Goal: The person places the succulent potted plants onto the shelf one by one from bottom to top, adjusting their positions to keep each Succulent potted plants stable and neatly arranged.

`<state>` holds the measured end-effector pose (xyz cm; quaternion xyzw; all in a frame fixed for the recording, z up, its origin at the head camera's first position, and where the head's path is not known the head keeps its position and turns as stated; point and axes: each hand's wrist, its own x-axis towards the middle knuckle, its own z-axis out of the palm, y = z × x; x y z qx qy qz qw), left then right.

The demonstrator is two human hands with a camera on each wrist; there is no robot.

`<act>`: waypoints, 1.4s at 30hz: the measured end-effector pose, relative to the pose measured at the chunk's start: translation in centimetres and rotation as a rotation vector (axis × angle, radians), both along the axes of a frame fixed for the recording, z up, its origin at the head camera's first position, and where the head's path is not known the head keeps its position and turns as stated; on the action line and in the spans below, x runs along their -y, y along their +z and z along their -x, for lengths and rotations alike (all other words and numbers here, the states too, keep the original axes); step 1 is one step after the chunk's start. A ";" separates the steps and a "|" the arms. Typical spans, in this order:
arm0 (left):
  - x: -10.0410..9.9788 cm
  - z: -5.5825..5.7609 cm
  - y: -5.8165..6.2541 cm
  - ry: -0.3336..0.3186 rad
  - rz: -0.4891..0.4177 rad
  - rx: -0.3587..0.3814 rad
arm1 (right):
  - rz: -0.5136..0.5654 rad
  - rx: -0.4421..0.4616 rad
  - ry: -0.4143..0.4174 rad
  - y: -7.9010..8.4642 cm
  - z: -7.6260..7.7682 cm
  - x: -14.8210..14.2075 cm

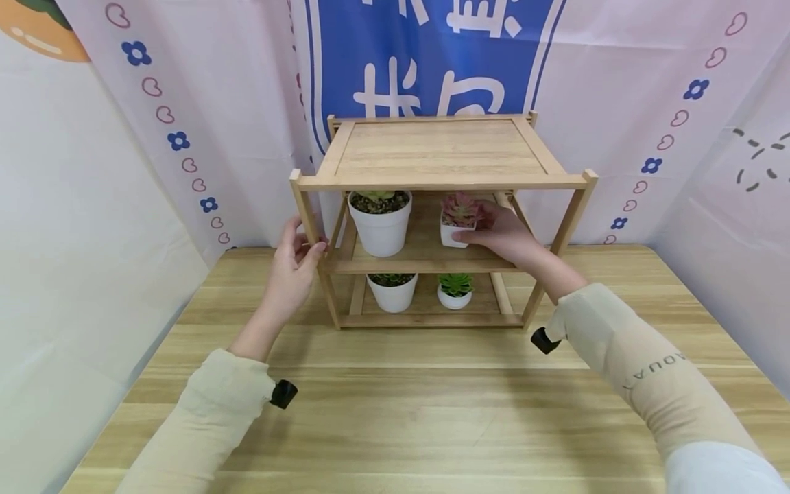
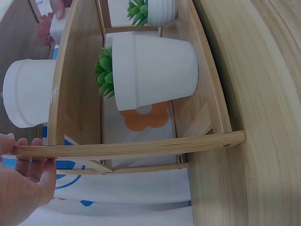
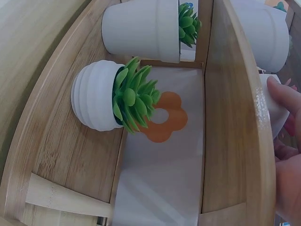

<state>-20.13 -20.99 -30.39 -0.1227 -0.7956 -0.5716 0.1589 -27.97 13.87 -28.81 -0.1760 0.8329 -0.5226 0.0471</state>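
Observation:
My right hand reaches into the middle tier of a wooden shelf rack and grips a small white pot with a pink succulent. Its thumb lies along the pot's front, and the pot is close over the shelf board. With fingers and thumb, my left hand holds the rack's front left post. A larger white pot stands on the same tier, left of the pink succulent.
On the bottom tier stand a large white pot with a green plant and a small ribbed white pot with a green succulent. The rack stands on a wood-grain table. A printed cloth hangs behind it.

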 end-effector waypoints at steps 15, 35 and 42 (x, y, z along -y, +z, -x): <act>0.0 -0.2 0.0 -0.001 -0.007 -0.013 | -0.011 0.006 0.018 -0.3 0.2 -0.1; 0.4 -0.1 -0.2 0.016 -0.018 -0.023 | -0.086 -0.027 0.060 0.0 0.0 -0.5; 0.3 0.2 -0.5 0.008 -0.055 -0.040 | -0.126 -0.017 0.060 0.0 -0.3 -1.3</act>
